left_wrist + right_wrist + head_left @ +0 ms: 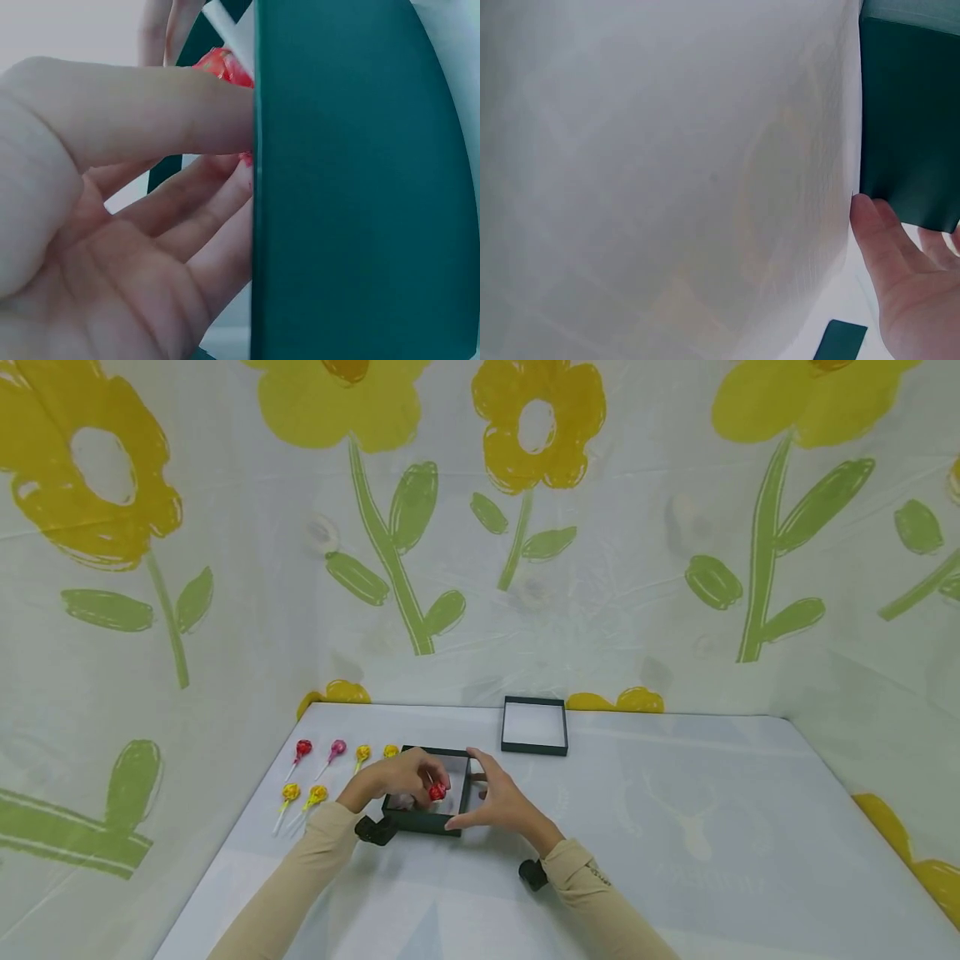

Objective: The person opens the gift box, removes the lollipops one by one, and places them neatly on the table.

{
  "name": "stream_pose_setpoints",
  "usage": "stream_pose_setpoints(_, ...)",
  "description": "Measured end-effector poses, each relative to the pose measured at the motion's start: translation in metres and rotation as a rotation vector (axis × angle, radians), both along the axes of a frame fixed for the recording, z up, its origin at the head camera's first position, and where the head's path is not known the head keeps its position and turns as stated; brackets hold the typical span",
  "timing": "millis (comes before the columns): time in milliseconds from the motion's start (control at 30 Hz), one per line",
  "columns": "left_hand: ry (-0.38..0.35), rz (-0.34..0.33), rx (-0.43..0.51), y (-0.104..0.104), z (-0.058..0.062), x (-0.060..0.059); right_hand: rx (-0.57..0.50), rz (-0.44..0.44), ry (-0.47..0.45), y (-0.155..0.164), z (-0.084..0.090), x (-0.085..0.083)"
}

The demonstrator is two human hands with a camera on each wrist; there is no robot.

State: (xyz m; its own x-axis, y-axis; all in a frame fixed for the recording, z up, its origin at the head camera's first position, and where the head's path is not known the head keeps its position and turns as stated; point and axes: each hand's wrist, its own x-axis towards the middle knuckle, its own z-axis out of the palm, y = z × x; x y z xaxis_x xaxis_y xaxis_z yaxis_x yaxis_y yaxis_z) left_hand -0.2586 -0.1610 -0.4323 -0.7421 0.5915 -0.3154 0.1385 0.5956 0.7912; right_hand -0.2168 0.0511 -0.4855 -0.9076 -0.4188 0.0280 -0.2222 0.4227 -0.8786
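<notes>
A dark green open box (423, 822) with a pale inside stands on the table in front of me. My left hand (405, 774) reaches into it over the left side and holds a red-wrapped lollipop (437, 792) in its fingers. In the left wrist view the white stick (229, 34) of this lollipop slants up beside the box wall (360, 180). My right hand (501, 802) grips the box's right side, thumb at the near corner and fingers toward the far one. Part of a wrapped thing (402, 802) shows inside the box, below the left hand.
Left of the box lie a red lollipop (303, 748), a pink lollipop (337, 748) and several yellow lollipops (291, 792). The shallow dark green lid (535, 749) lies inside up at the table's back edge. A flower-printed curtain (615, 568) surrounds the table (675, 843).
</notes>
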Motion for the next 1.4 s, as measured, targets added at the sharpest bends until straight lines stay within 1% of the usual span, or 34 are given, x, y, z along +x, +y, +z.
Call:
stream_pose_setpoints(100, 0.016, 0.051, 0.016, 0.0, 0.002, 0.001, -0.002, 0.003, 0.004, 0.0, 0.0, 0.0)
stream_pose_setpoints(233, 0.039, 0.085, 0.018, -0.001, 0.005, 0.001, -0.007, 0.005, 0.006, 0.001, -0.001, -0.001)
stream_pose_setpoints(367, 0.081, 0.118, 0.002, -0.002, 0.008, 0.002, -0.006, 0.004, 0.008, 0.001, -0.002, -0.001)
stream_pose_setpoints(433, 0.104, 0.148, -0.003, -0.002, 0.008, 0.003, -0.009, 0.004, 0.008, 0.0, -0.002, -0.001)
stream_pose_setpoints(533, 0.127, 0.214, 0.0, -0.002, 0.008, 0.005, -0.014, 0.004, 0.01, 0.0, -0.003, -0.001)
stream_pose_setpoints(667, 0.112, 0.3, 0.021, 0.0, 0.008, 0.006, -0.015, 0.003, 0.013, 0.0, -0.002, -0.001)
stream_pose_setpoints(767, 0.092, 0.338, 0.045, 0.001, 0.009, 0.008, -0.01, 0.003, 0.011, 0.001, -0.002, -0.001)
stream_pose_setpoints(1000, 0.054, 0.387, 0.129, -0.002, 0.01, 0.009, -0.007, -0.001, 0.01, 0.0, 0.0, 0.0)
stream_pose_setpoints(1200, 0.02, 0.451, 0.196, -0.007, 0.01, 0.01, -0.006, -0.004, 0.005, 0.0, 0.001, 0.0)
stream_pose_setpoints(1300, 0.016, 0.471, 0.216, -0.009, 0.01, 0.011, 0.003, -0.008, 0.004, 0.0, 0.001, 0.0)
stream_pose_setpoints(1400, 0.024, 0.477, 0.238, -0.012, 0.009, 0.012, 0.006, -0.01, 0.003, 0.0, 0.001, 0.0)
